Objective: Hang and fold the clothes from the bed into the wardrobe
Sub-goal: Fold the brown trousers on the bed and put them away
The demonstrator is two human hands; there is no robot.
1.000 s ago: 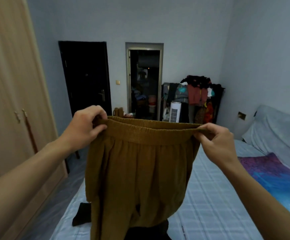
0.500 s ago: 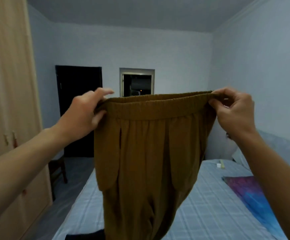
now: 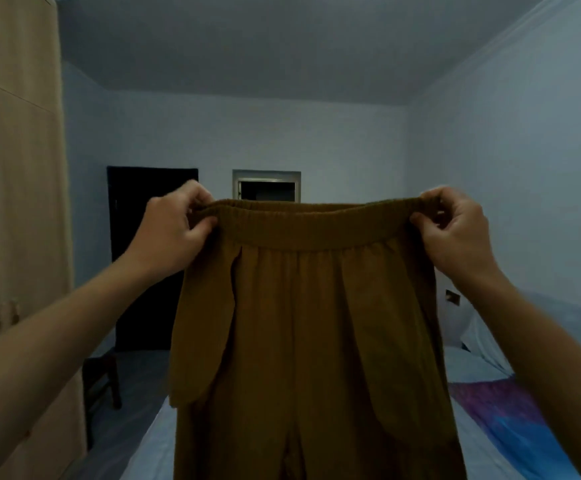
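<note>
A pair of mustard-brown trousers (image 3: 313,341) with an elastic waistband hangs in front of me, held up by the waistband and stretched flat. My left hand (image 3: 173,230) pinches the waistband's left end. My right hand (image 3: 455,230) pinches its right end. The legs drop below the frame, so their ends are hidden. The bed (image 3: 472,455) with a pale checked sheet lies under and behind the trousers. The light wooden wardrobe (image 3: 15,202) stands along the left, its doors closed.
A purple-and-blue blanket (image 3: 510,420) lies on the bed's right side, with a pillow (image 3: 483,344) beyond it. A dark chair (image 3: 102,379) stands by the wardrobe. A black door (image 3: 143,237) and a lit doorway (image 3: 268,188) are in the far wall.
Both hands have raised the trousers higher and pulled the waistband wider. My view has tilted up toward the ceiling, so less of the bed shows.
</note>
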